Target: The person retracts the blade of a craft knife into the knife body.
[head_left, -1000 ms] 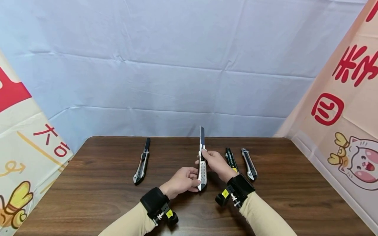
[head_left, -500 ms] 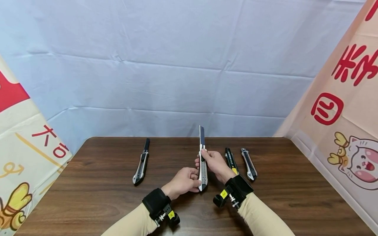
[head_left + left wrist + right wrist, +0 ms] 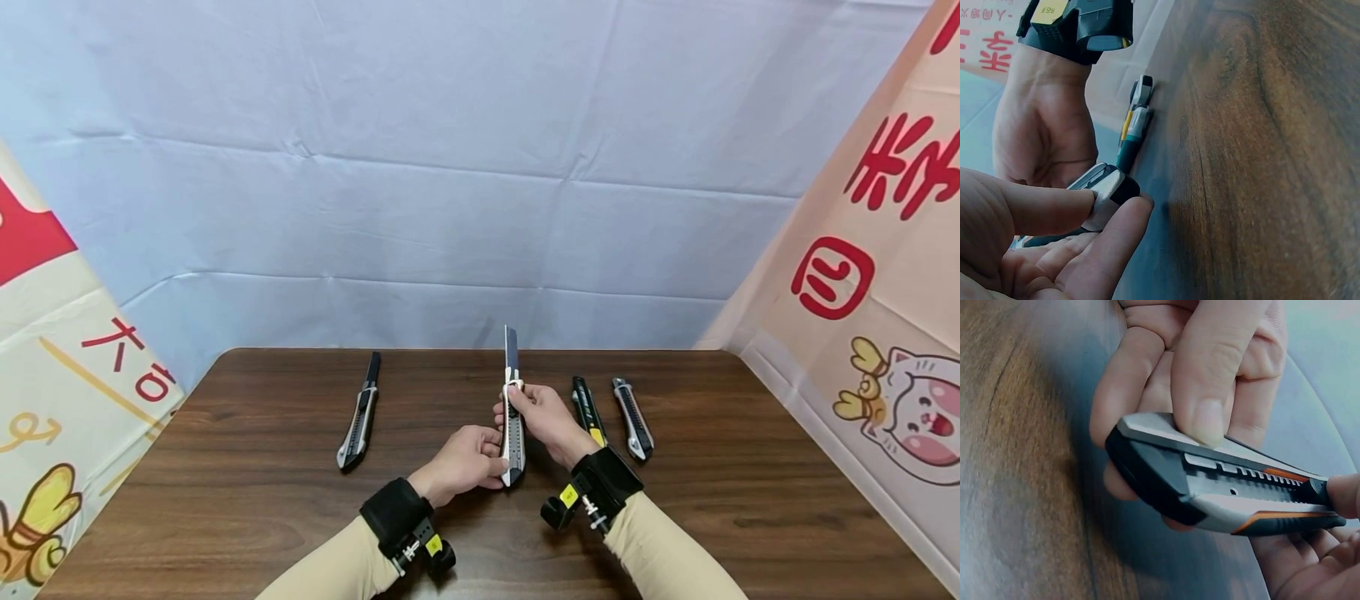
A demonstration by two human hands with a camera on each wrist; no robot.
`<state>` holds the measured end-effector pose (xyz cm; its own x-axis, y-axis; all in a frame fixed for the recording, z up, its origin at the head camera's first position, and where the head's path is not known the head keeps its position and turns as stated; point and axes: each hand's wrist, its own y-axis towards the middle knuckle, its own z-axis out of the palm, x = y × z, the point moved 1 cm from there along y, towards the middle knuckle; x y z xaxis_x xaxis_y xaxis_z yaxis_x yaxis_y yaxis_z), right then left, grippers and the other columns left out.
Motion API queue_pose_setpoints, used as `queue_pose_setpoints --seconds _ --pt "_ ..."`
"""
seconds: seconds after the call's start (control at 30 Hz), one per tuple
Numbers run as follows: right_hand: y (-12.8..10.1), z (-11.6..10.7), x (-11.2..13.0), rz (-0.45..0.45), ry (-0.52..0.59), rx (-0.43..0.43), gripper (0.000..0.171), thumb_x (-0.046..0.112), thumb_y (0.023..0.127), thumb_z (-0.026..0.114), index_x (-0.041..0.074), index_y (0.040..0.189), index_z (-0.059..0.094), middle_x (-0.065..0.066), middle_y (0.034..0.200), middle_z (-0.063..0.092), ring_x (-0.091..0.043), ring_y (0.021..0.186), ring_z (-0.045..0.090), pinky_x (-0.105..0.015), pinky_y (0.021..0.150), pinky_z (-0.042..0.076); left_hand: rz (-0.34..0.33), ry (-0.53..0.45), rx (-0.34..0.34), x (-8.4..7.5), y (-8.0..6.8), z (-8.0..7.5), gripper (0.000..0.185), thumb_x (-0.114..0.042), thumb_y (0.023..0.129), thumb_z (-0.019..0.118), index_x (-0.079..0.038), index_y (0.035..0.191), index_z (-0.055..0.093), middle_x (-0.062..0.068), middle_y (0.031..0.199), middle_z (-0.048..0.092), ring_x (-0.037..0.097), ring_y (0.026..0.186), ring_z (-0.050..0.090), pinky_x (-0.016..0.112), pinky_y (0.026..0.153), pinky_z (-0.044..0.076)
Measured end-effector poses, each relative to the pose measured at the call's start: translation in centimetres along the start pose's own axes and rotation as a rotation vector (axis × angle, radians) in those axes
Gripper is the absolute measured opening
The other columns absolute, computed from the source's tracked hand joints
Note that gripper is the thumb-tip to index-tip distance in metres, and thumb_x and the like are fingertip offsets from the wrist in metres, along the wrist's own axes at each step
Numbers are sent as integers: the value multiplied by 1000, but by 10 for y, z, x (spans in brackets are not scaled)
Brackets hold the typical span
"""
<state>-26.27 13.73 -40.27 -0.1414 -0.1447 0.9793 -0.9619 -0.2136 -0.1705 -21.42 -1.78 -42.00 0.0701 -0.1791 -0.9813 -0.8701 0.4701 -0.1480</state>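
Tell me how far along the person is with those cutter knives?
About halfway, it seems. The far-left cutter lies on the table with its blade slid out, so it looks done. The held cutter is in hand: the left hand pinches its base, the right hand grips the slider end, and its blade sticks out. The two right cutters look closed and untouched, so they are probably left.
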Motion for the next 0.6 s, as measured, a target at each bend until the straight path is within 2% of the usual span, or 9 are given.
queue_pose_setpoints --seconds 0.6 --pt "-1 -2 -1 3 -5 16 35 18 106 41 -7 128 51 -15 107 67 -14 87 67 -31 85 57 -10 25 -19 -1 -1 1 31 3 90 57 11 120 59 21 108 71 26 94 70 36 74 61"
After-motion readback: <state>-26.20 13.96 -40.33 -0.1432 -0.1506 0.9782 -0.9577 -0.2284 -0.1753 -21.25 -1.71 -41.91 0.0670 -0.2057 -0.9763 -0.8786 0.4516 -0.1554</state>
